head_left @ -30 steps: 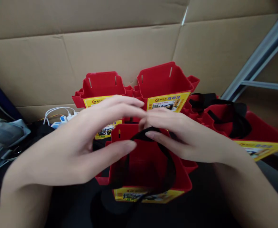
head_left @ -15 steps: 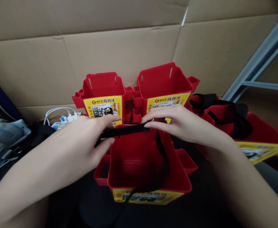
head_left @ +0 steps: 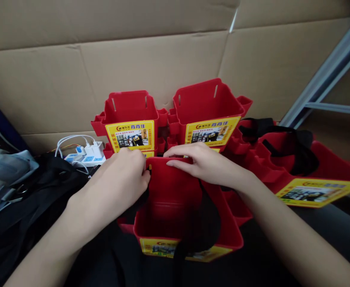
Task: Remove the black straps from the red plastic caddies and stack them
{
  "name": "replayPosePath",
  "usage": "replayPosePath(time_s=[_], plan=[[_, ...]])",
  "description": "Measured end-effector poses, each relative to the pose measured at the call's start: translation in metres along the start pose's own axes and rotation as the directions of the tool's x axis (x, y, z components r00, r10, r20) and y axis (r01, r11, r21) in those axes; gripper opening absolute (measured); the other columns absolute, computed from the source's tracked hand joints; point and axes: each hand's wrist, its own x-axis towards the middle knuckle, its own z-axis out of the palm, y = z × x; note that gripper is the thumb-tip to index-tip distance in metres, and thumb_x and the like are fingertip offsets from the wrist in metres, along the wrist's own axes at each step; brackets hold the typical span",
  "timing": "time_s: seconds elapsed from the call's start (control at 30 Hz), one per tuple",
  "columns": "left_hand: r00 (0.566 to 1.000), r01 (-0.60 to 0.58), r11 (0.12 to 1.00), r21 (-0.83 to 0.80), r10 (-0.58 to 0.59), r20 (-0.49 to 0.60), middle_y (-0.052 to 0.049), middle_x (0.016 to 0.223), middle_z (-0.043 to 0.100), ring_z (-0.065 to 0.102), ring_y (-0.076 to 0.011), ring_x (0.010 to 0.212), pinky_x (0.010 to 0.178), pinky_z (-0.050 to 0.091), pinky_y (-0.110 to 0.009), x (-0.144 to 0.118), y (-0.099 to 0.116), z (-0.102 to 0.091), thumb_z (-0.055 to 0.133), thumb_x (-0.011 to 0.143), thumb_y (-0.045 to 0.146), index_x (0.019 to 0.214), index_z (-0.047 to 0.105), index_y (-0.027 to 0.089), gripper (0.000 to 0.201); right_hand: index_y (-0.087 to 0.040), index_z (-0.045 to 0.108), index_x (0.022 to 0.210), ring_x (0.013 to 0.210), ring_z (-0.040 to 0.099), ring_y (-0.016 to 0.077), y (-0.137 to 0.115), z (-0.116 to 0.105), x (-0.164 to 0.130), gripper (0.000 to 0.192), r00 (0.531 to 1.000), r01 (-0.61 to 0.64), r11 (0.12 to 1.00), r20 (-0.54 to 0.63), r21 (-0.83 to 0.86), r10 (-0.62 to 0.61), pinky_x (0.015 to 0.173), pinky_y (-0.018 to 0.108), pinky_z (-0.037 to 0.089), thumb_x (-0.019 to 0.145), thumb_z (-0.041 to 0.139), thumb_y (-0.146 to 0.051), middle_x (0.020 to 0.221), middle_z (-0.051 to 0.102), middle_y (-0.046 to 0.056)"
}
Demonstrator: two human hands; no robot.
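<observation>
Red bin (head_left: 175, 199) with yellow label (head_left: 163, 248), black strap (head_left: 206, 215), brown cardboard (head_left: 151, 59) behind.

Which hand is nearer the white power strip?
Left. The left hand sits just right of the power strip; the right hand is farther right, on the red bin's rim.

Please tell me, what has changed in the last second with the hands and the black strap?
Both hands came down to the far rim of the near red bin. The left hand now presses at the rim's left corner; the right hand lies on the rim. The strap, earlier stretched between the fingers, now hangs inside the bin. The two bins behind stayed put.
</observation>
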Motion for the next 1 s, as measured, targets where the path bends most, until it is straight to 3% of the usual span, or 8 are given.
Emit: replayPosePath(time_s=[0.13,0.33,0.5,0.6,0.73,0.9,1.0], plan=[[1.0,-0.005,0.998,0.057,0.003,0.025,-0.004,0.051,0.053,0.048,-0.0136,0.044,0.047,0.032,-0.027,0.007,0.004,0.005,0.041,0.082,0.028,0.057,0.056,0.016,0.032,-0.018,0.062,0.096,0.083,0.06,0.016,-0.003,0.003,0.001,0.021,1.0,0.015,1.0,-0.023,0.028,-0.014,0.074,0.026,0.043,0.089,0.045,-0.026,0.095,0.067,0.004],[0.999,0.035,0.987,0.16,-0.033,-0.012,-0.008,0.061,0.058,0.057,-0.0204,0.055,0.046,0.03,-0.028,0.008,0.012,0.006,0.038,0.081,0.022,0.068,0.06,0.015,0.026,-0.017,0.063,0.098,0.086,0.061,0.0163,0.001,0.004,0.001,0.023,0.999,0.027,0.998,-0.022,0.061,-0.026,0.077,0.026,0.043,0.089,0.044,-0.027,0.099,0.066,0.005],[0.998,0.055,0.985,0.166,-0.055,-0.008,-0.01,0.065,0.061,0.061,-0.0238,0.061,0.049,0.035,-0.029,0.009,0.015,0.006,0.035,0.084,0.021,0.072,0.061,0.014,0.029,-0.019,0.064,0.1,0.086,0.061,0.0163,0.004,0.005,0.001,0.025,1.0,-0.008,0.979,-0.019,0.206,0.012,0.078,0.026,0.043,0.087,0.047,-0.032,0.099,0.067,0.004],[0.999,0.035,0.989,0.146,-0.039,0.023,-0.01,0.068,0.063,0.061,-0.0225,0.064,0.052,0.037,-0.029,0.01,0.013,0.007,0.037,0.085,0.023,0.073,0.061,0.014,0.028,-0.018,0.065,0.102,0.092,0.06,0.0175,0.007,0.001,0.002,0.031,0.994,-0.099,0.936,0.075,0.337,0.078,0.081,0.028,0.043,0.086,0.048,-0.039,0.101,0.067,0.004],[0.999,0.007,0.993,0.117,-0.012,0.04,-0.01,0.072,0.064,0.061,-0.0225,0.065,0.054,0.039,-0.029,0.01,0.011,0.008,0.041,0.085,0.026,0.077,0.061,0.015,0.024,-0.017,0.065,0.106,0.097,0.059,0.016,0.022,-0.006,0.017,0.042,0.954,-0.242,0.805,0.286,0.542,0.093,0.087,0.028,0.042,0.09,0.037,-0.045,0.105,0.066,0.005],[1.0,0.002,0.997,0.072,-0.004,0.031,-0.01,0.076,0.065,0.061,-0.024,0.068,0.055,0.038,-0.03,0.011,0.011,0.008,0.041,0.085,0.024,0.081,0.063,0.014,0.024,-0.017,0.063,0.109,0.088,0.06,0.013,0.042,0.006,0.051,0.033,0.89,-0.213,0.784,0.447,0.583,-0.091,0.077,0.024,0.043,0.078,0.058,-0.024,0.097,0.067,0.004],[1.0,-0.008,1.0,0.023,0.008,0.009,-0.009,0.072,0.065,0.061,-0.0219,0.066,0.056,0.038,-0.029,0.012,0.007,0.006,0.043,0.084,0.027,0.076,0.063,0.015,0.025,-0.012,0.066,0.098,0.078,0.058,0.0115,0.04,0.021,0.064,0.025,0.891,-0.147,0.823,0.434,0.548,-0.13,0.069,0.022,0.043,0.077,0.056,-0.02,0.086,0.067,0.004]])
